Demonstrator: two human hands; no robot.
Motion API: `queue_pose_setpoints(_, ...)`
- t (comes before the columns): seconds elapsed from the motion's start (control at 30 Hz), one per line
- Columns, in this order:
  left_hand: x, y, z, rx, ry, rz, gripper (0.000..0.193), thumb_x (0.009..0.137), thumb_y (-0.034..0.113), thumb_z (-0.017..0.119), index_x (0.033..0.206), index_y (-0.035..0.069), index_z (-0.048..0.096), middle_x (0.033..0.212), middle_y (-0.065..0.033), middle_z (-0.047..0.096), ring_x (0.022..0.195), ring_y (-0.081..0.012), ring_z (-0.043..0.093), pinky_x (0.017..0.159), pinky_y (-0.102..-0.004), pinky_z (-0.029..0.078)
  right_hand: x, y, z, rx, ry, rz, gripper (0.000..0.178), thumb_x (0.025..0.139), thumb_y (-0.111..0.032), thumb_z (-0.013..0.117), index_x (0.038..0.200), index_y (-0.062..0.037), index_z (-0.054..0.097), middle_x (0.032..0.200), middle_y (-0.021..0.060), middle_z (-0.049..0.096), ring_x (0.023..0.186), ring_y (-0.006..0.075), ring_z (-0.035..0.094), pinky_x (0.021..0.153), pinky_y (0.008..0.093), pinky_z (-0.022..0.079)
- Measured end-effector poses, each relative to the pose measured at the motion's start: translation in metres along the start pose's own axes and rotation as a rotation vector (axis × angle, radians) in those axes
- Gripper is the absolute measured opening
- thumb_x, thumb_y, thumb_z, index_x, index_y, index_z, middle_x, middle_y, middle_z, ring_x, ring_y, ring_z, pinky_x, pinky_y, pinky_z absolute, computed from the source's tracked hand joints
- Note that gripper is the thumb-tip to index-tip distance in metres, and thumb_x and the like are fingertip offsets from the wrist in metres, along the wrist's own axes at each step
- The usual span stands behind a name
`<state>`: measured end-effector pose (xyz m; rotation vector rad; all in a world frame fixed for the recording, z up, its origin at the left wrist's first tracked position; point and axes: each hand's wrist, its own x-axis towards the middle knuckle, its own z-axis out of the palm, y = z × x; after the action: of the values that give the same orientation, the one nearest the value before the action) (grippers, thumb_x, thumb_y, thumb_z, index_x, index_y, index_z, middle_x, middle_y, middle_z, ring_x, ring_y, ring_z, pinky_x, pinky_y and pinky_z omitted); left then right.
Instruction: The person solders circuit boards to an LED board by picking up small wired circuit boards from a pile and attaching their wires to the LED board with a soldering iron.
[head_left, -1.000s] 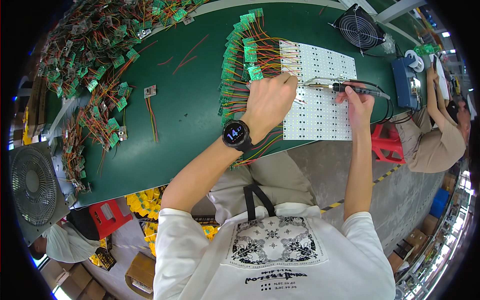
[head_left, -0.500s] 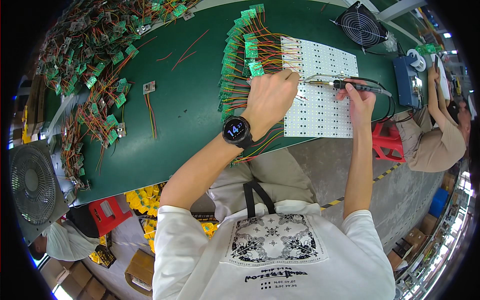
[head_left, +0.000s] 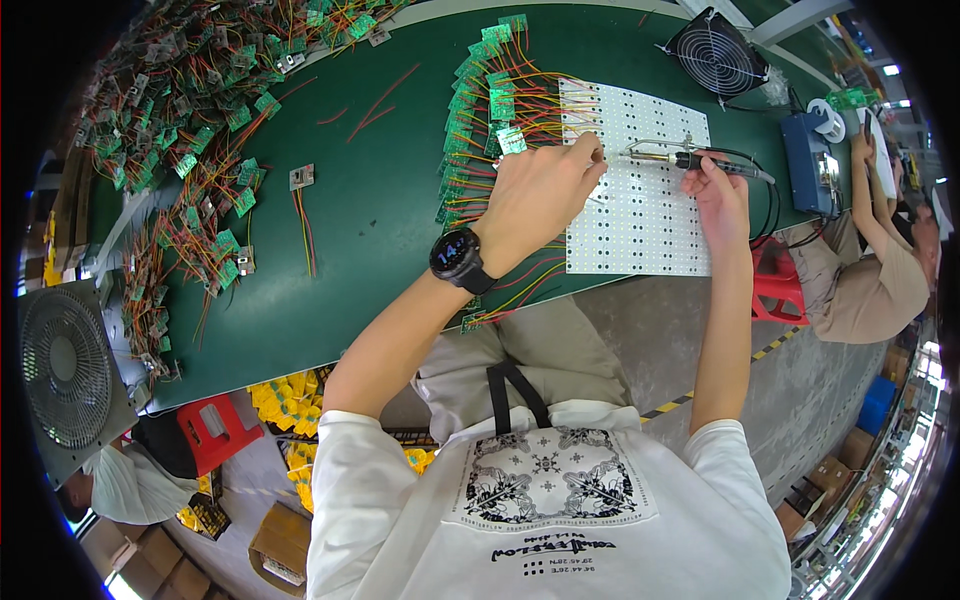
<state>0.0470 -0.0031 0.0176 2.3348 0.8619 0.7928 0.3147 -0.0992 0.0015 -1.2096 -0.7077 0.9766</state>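
Close in, under the table (head_left: 370,250) edge: yellow parts (head_left: 285,402) in crates, a red stool (head_left: 218,435) and a carton (head_left: 280,545) on the left, another red stool, mostly behind the right arm. Black watch (head_left: 457,260) on left wrist. Left hand (head_left: 545,190) lies across the inner ends of several wires (head_left: 535,112) and the panel's left edge, blocking the view there; fingertips pinched together, cannot tell what, if anything, is between them. Right hand (head_left: 718,195) grasps the black handle of a soldering iron (head_left: 722,166); its metal tip points left, over the panel, near the left fingertips but apart. Panel (head_left: 640,235) flat on the table before the person, near corner at the table edge: white, thin, dotted in rows with small pale spots and larger black ones. Red and yellow wires run from its left side to a row of green boards (head_left: 458,140), packed, overlapping. Left of these, one lone board (head_left: 302,178), wires trailing. Beyond the panel, at right, a blue box (head_left: 812,165) with a spool (head_left: 829,120) beside it; a black fan (head_left: 716,55). Far left, a tangled heap (head_left: 190,90) of wired boards. Right background, a seated co-worker (head_left: 880,290).
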Motion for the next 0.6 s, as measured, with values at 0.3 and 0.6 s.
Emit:
queue_pose_setpoints(0.3, 0.001, -0.005, -0.007, -0.080, -0.129, 0.123, 0.021, 0.095, 0.024, 0.055, 0.092, 0.004, 0.061, 0.070, -0.0149, 0.065, 0.066, -0.0333, 0.063, 0.057, -0.0431, 0.046, -0.006, 0.007, -0.002, -0.026, 0.002, -0.097, 0.023, 0.091, -0.011, 0.063, 0.107, 0.0063, 0.061, 0.079, 0.0119, 0.067, 0.065, 0.0181, 0.062, 0.061, 0.0285, 0.048)
queue_pose_setpoints(0.6, 0.001, -0.005, -0.003, -0.026, -0.134, 0.042, 0.022, 0.094, 0.020, 0.055, 0.088, 0.000, 0.064, 0.076, -0.0163, 0.065, 0.068, -0.0360, 0.062, 0.060, -0.0440, 0.047, -0.009, 0.006, 0.003, -0.048, 0.003, -0.113, 0.021, 0.089, -0.008, 0.064, 0.105, 0.0065, 0.062, 0.078, 0.0116, 0.067, 0.064, 0.0172, 0.062, 0.060, 0.0276, 0.047)
